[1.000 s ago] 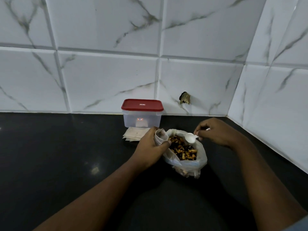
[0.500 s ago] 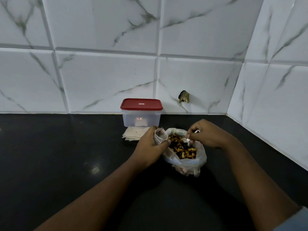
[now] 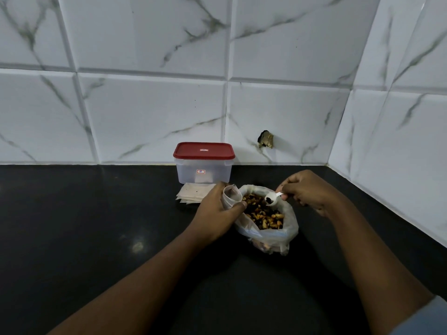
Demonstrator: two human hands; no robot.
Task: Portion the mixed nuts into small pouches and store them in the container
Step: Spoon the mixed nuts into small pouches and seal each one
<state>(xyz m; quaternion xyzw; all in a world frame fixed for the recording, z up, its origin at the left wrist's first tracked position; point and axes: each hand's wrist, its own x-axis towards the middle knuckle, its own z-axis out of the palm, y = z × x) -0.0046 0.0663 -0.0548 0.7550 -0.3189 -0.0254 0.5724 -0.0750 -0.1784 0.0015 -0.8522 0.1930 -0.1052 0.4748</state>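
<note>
Head view: left hand (image 3: pixel 215 209) grips an open pouch (image 3: pixel 231 195); right hand (image 3: pixel 307 189) pinches a spoon (image 3: pixel 272 197), seemingly loaded, above the nut bag (image 3: pixel 278 234).

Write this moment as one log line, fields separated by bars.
left hand: holds open pouch | right hand: spoon with nuts above bag | container: lid on

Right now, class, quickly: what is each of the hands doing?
Left hand: closed around an open small pouch.
Right hand: closed on a white spoon holding some nuts.
</note>
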